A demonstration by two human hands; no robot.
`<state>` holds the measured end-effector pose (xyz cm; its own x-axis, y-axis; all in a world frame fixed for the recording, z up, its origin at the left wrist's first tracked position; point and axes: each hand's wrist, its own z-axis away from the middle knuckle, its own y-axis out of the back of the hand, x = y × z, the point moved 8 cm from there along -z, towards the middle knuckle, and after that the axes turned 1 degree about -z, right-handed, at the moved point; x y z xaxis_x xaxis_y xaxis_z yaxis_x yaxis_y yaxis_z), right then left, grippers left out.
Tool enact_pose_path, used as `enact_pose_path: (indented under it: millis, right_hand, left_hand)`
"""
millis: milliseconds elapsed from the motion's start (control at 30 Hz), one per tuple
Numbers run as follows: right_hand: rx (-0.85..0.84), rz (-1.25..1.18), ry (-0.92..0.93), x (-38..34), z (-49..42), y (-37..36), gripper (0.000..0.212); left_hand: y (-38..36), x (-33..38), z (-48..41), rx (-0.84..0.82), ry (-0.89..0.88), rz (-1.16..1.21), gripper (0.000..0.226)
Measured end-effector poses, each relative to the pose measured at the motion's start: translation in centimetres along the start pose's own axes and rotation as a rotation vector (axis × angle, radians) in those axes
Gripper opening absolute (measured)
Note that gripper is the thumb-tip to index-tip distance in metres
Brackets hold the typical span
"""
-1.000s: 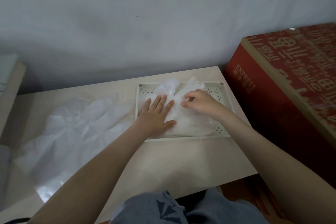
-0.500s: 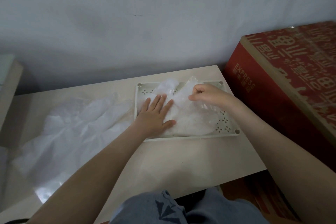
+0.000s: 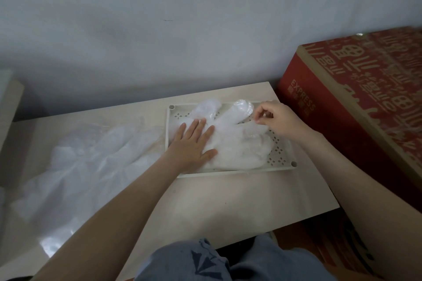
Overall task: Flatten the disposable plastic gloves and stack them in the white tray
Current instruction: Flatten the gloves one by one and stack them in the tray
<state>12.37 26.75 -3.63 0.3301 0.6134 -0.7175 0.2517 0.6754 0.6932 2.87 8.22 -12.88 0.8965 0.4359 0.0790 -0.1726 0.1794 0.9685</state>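
Grey wall (image 3: 182, 29) is backing a pale wooden tabletop (image 3: 228, 201), where a white perforated plastic tray (image 3: 239, 170) is sitting at the far right, near a red printed cardboard box (image 3: 365, 98). A translucent disposable plastic glove (image 3: 239, 146) is lying in the tray, its fingers puffing up toward the far rim. The left hand (image 3: 191, 143) is pressing flat on the glove's left part, fingers straight and spread. The right hand (image 3: 276, 118) is curling over the tray's far right corner, thumb and forefinger apparently pinching a thin edge of that glove. A heap of crumpled clear plastic gloves (image 3: 91, 162) is waiting on the left.

Trapped air is likely making those fingers spring back. Tugging too hard risks tearing the film or dragging it out from under the palm, and clinging plastic may lift with either of the hands.
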Motion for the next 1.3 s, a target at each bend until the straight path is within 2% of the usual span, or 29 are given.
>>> enact_pose_path:
  millis: [100,200,267,333,400,433,500,600,833,933,1167,1300]
  right_hand:
    - [-0.026,0.194,0.011,0.8,0.1,-0.2,0.022]
    - [-0.054,0.371,-0.142,2.8,0.1,0.0,0.037]
    - [0.006,0.355,-0.153,1.9,0.2,0.2,0.037]
    - [0.041,0.223,-0.07,-0.9,0.3,-0.4,0.028]
    - [-0.09,0.136,0.02,-3.6,0.7,-2.9,0.013]
    - [-0.2,0.179,0.047,-4.5,1.0,-4.8,0.007]
    - [-0.398,0.358,0.025,-4.6,1.7,-8.2,0.026]
    - [-0.504,0.422,-0.007,-3.7,2.2,-11.1,0.038]
    - [-0.527,0.132,-0.128,-2.4,2.6,-11.2,0.015]
    - [-0.543,0.089,-0.147,-2.3,2.7,-10.6,0.013]
    - [-0.468,0.074,-0.164,-2.3,2.9,-8.9,0.027]
    - [-0.351,0.025,-0.176,-2.8,3.3,-7.1,0.035]
  left_hand:
    - [0.0,0.1,0.0,-0.008,-0.003,-0.001,0.092]
    - [0.0,0.0,0.0,-0.018,-0.001,-0.01,0.093]
    - [-0.1,0.1,-0.1,-0.028,-0.007,-0.014,0.095]
    - [-0.1,0.1,-0.1,-0.033,-0.007,-0.017,0.096]
    - [0.0,0.2,0.0,-0.027,-0.004,-0.018,0.091]
    - [0.1,0.2,0.0,-0.027,-0.002,-0.018,0.083]
    - [0.4,0.2,0.1,-0.044,0.002,-0.002,0.065]
    - [0.5,0.2,0.1,-0.071,0.006,0.026,0.057]
    - [0.3,0.1,-0.1,-0.105,0.024,0.024,0.056]
    - [0.4,0.2,0.0,-0.097,0.02,0.028,0.06]
    - [0.4,0.2,0.1,-0.094,0.016,-0.011,0.056]
    - [0.1,0.0,0.0,-0.119,0.004,0.039,0.067]
